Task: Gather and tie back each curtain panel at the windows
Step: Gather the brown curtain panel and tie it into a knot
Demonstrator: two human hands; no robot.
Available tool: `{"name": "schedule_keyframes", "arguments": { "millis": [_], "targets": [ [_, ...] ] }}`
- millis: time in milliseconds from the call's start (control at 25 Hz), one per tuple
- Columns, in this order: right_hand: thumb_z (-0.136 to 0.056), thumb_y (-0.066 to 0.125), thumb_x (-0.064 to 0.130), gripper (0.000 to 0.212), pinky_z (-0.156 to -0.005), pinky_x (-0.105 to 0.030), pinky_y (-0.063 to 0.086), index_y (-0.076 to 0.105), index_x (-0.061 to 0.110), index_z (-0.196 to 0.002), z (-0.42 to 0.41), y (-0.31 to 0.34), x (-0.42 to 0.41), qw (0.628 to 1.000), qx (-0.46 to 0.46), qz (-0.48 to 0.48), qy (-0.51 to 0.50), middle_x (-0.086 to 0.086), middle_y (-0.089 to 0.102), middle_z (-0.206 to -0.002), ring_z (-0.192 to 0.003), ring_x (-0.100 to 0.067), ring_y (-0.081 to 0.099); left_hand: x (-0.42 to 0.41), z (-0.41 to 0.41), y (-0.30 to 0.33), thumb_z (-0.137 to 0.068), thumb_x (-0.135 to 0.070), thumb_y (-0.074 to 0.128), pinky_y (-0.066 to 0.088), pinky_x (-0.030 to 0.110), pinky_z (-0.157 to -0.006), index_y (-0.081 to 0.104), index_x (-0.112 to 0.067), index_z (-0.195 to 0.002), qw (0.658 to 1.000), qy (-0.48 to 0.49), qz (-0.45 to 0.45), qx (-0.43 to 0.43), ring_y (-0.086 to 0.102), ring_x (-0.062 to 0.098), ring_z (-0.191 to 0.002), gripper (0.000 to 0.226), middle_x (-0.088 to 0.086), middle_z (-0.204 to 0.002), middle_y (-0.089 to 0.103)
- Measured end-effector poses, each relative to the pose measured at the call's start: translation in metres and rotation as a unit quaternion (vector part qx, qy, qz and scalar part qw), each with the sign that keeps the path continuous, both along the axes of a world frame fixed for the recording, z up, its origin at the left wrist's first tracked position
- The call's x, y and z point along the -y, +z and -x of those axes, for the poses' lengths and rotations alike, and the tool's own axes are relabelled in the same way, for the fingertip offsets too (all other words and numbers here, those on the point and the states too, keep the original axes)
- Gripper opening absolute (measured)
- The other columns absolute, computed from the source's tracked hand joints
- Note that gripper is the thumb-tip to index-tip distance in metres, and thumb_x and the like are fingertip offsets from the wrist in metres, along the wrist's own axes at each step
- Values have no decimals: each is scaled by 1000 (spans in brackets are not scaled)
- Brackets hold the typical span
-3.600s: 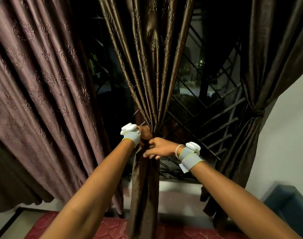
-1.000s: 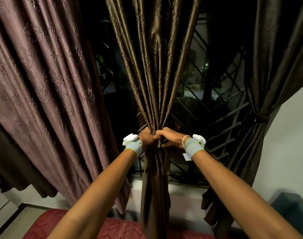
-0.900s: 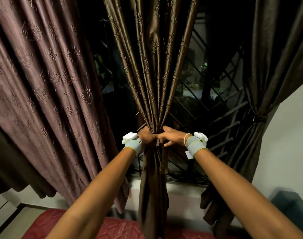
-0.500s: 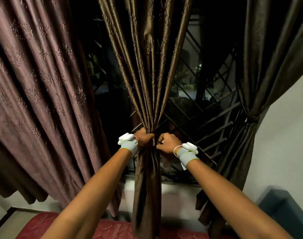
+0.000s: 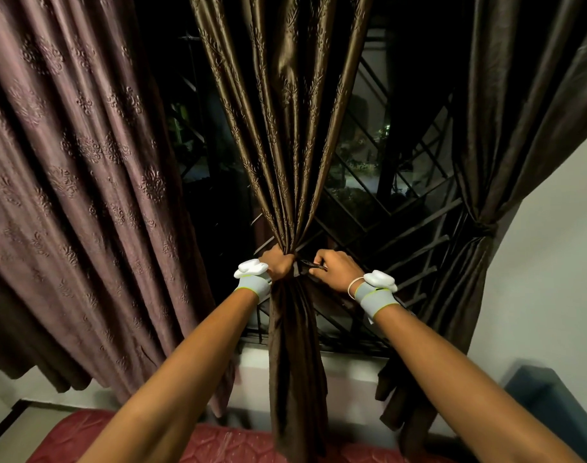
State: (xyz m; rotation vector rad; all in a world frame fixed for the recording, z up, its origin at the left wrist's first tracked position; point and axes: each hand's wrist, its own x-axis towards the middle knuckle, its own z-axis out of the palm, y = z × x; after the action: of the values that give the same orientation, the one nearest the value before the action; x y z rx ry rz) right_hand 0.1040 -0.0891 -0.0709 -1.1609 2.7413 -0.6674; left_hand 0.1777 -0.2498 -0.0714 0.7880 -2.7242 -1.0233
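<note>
Head view shows three curtain panels. The middle curtain panel (image 5: 285,128), at centre frame, is glossy bronze-brown satin with woven leaf stripes, pleated above and pinched into a narrow waist, then hanging as a slim column. The left hand (image 5: 278,265) is clenched around that waist. Just beside it, at 3 o'clock, the right hand (image 5: 335,270) has its fingers curled, pinching a dark tie strip (image 5: 302,267) that reaches to the gathered cloth. Each wrist wears a grey band with a white knob, two in all. At 9 o'clock hangs a matte mauve embossed curtain (image 5: 78,182), loose. At 3 o'clock the right curtain panel (image 5: 485,162), dark satin, is cinched by a knot (image 5: 482,228). Behind them a black metal window grille (image 5: 392,235) crosses diagonally.
</note>
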Motion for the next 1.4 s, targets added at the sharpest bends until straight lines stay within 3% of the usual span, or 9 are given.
{"name": "schedule_keyframes", "arguments": {
  "millis": [160,280,480,680,760,880,1040,1160,1400],
  "targets": [
    [-89,49,40,26,-78,-35,55,63,22,-77,-3,11,-9,1000,-20,-21,-10,9,71,-66,-69,-16,70,-5,-4,8,-95,-43,43,45,36,-89,52,-17,-128,980,11,192,53,57,39,-116,43,16,-128,60],
    [-87,49,41,27,-79,-36,54,67,23,-76,-8,14,-15,999,-34,-22,-15,10,70,-63,-79,-18,69,-12,-4,19,-96,-42,44,39,30,-78,61,-13,-114,960,39,258,105,62,32,-111,38,10,-118,66],
    [-82,49,39,25,-77,-35,55,64,22,-72,-21,8,-21,1000,-9,-1,-30,11,70,-61,-81,-20,69,-17,9,19,-95,-28,45,58,35,-79,55,-1,-96,992,11,37,120,73,31,-74,28,19,-96,73],
    [-77,54,35,20,-67,-32,48,57,16,-70,-44,-1,2,1000,-13,7,19,1,70,-75,-90,-31,65,-19,11,23,-98,-25,41,57,40,-47,46,8,-115,975,32,-192,110,67,33,-48,37,28,-88,65],
    [-78,55,32,12,-72,-34,47,58,20,-79,-55,-6,13,999,-5,8,35,-8,70,-95,-100,-35,62,-17,5,23,-100,-32,42,53,31,-42,51,3,-106,972,33,-193,129,64,30,-46,37,21,-75,62],
    [-83,57,30,30,-84,-37,49,62,21,-111,-64,-11,25,999,12,8,45,-14,64,-118,-112,-38,57,-6,2,20,-96,-47,48,57,39,-70,54,-5,-103,974,10,-170,153,65,32,-70,43,16,-80,63],
    [-78,68,31,39,-86,-35,51,60,16,-114,-64,-15,30,989,98,-5,114,-13,67,-110,-108,-33,62,10,-2,12,-68,-65,72,57,48,-85,58,-11,-115,980,-30,-83,177,68,35,-98,73,14,-107,69],
    [-80,68,12,41,-91,-38,53,55,8,-119,-57,-13,24,970,168,-12,174,-12,69,-105,-100,-26,66,12,-9,12,-84,-40,68,55,47,-85,58,-12,-120,981,-53,-76,167,65,36,-106,47,15,-116,66],
    [-85,55,-2,59,-74,-24,51,42,13,-140,-50,-20,17,955,193,-20,225,-10,61,-121,-95,-22,60,16,-20,9,-88,-27,65,48,29,-61,60,-17,-98,984,-90,-73,137,59,19,-72,15,5,-80,62]
  ]
}}
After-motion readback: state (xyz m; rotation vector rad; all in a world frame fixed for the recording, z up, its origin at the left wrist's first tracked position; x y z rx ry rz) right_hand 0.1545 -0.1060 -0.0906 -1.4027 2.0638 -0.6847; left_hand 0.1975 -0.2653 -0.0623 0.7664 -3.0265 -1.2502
